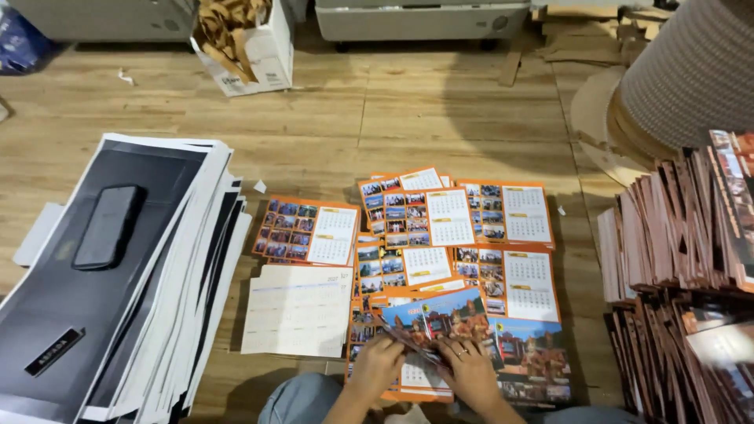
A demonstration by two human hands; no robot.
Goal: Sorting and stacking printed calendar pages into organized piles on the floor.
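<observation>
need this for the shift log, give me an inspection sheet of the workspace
surface: wooden plank floor, used as the work area
job's things: orange calendar sheets spread in overlapping piles; one pale sheet lies beside them
clutter: stack of black and white prints with a dark phone on top; paper scraps on the floor
hands: left hand and right hand both grip a thin bundle of sheets over the nearest pile
cables: nothing seen
surroundings: white box of cardboard strips, large corrugated roll, tall stacks of printed sheets, machine bases along the top edge
</observation>
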